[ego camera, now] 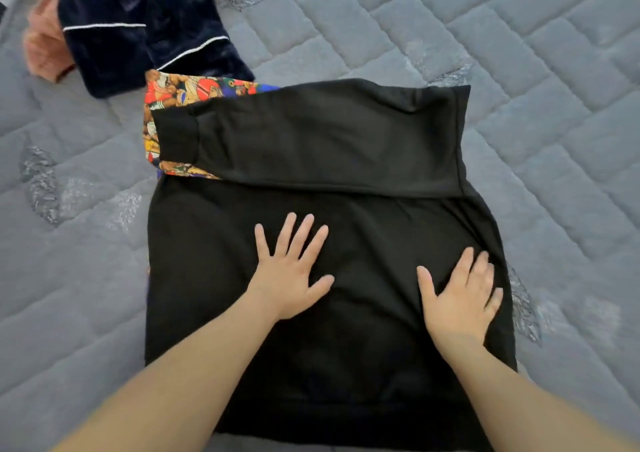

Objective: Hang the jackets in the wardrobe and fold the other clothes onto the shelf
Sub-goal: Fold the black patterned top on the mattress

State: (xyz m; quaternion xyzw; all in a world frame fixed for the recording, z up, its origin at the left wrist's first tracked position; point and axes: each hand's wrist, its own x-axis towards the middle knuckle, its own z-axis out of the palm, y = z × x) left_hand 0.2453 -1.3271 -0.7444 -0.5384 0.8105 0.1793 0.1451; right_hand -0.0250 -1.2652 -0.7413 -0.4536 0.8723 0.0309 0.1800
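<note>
A black sweatshirt (221,278) lies flat on the grey quilted bed, with one sleeve (311,140) folded across its upper part and its ribbed cuff pointing left. My left hand (291,268) presses flat on the middle of the garment, fingers spread. Near the garment's right edge, my right hand (457,299) rests flat on the fabric with straight fingers. A bright cartoon-print piece of clothing (166,95) peeks out from under the sleeve at the upper left.
A dark navy velvet garment with white piping (138,26) lies crumpled at the top left, partly over a fuzzy peach-pink garment (45,46). The grey quilted bed cover (519,53) stretches away to the right and left of the sweatshirt.
</note>
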